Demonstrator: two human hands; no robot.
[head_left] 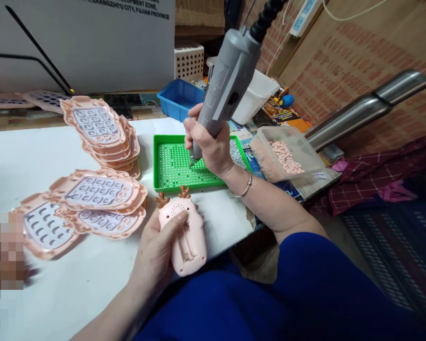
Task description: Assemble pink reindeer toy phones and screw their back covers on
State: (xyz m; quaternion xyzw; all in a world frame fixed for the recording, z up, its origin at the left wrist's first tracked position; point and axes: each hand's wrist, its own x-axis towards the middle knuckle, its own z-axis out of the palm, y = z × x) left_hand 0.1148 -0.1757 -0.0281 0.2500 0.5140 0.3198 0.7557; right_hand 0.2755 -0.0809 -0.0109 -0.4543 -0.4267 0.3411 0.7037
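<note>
My left hand (159, 241) grips a pink plastic toy phone (195, 237) with brown antlers, its back turned up. The thumb presses beside the open battery compartment, and small screw holes show in the casing. In my right hand (211, 147) is a grey electric screwdriver (227, 76), held upright with its bit pointing down. The tip is over the green perforated tray (156, 163), above and apart from the toy phone; whether it touches the tray I cannot tell. Small silver screws (237, 154) lie at the tray's right end.
Stacked pink toy shells (99, 125) stand at the left, with more shells (95, 192) spread nearer. Behind the tray are a blue bin (179, 102) and a white tub (257, 94). A clear box (270, 161) holds small pink parts. Another person's blurred part (3, 255) is at the left edge.
</note>
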